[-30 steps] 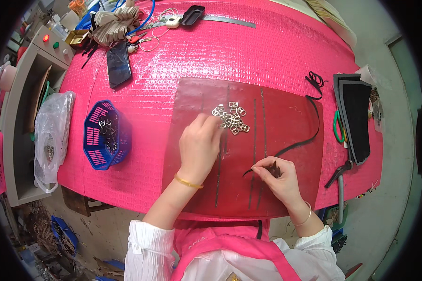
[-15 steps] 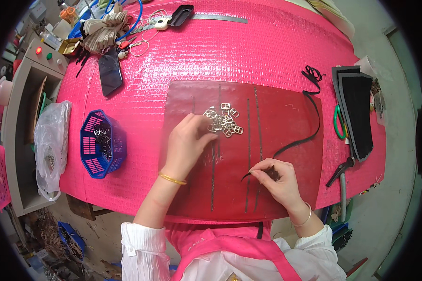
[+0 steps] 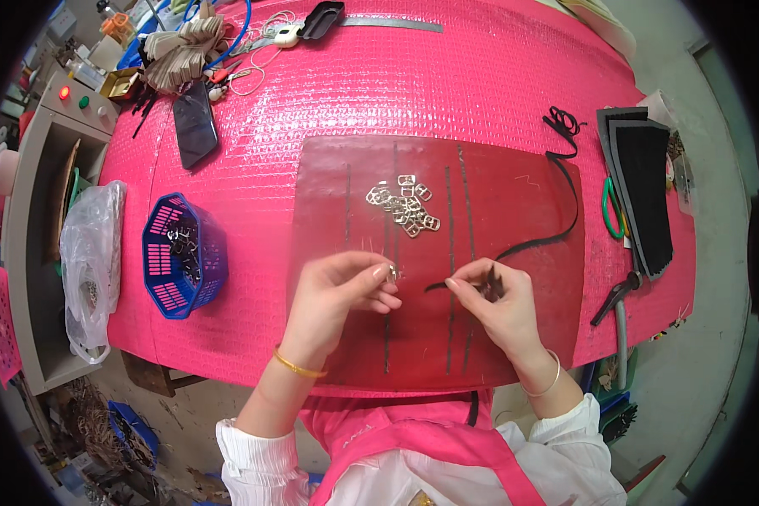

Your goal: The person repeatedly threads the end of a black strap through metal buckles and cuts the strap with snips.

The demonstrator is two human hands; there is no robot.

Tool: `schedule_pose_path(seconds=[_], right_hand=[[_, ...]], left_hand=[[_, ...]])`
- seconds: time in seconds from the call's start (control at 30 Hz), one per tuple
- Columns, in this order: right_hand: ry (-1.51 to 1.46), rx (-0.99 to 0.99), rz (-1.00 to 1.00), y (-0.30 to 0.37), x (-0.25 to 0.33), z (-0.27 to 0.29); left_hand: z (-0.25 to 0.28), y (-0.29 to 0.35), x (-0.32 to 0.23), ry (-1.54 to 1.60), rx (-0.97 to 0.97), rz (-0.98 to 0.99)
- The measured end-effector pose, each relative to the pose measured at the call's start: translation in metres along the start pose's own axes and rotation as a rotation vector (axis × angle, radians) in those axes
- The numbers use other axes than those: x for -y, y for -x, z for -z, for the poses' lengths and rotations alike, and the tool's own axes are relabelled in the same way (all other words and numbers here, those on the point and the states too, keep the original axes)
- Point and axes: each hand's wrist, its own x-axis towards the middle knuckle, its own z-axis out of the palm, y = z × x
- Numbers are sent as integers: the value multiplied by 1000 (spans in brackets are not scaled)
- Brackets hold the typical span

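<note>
Head view, my left hand [image 3: 333, 291]: it has drawn back from the heap; thumb and forefinger are pinched together on a small silvery piece [image 3: 392, 273], a buckle by its look, the other fingers loosely curled.
My right hand [image 3: 512, 319]: thumb and forefinger keep their closed pinch on a thin black tip [image 3: 435, 286], which points left; dark pieces [image 3: 492, 284] are tucked behind them (how many, I cannot tell).
What changed: half a second ago my left fingers were at the heap; now metal and tip face each other, near but apart, one in each hand, not joined.
Buckle heap [image 3: 409, 207]: silvery frames, overlapping, on the red mat [image 3: 514, 194] beyond my hands.
Black strap [image 3: 575, 202]: curled at its far end, it runs down the mat's right side toward my right hand; whether it joins the tip, my fingers hide.
Blue basket [image 3: 211, 257]: well to my left on the pink cover [image 3: 261, 194], with small metal and dark pieces inside.
</note>
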Motion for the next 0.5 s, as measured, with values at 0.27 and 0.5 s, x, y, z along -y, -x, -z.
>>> schedule_pose_path(seconds=[0.27, 0.5], right_hand=[[13, 250, -169, -12, 8, -16], [-295, 448, -366, -14, 16, -13]], left_hand=[[3, 22, 18, 133, 45, 19], [6, 28, 29, 322, 131, 13]])
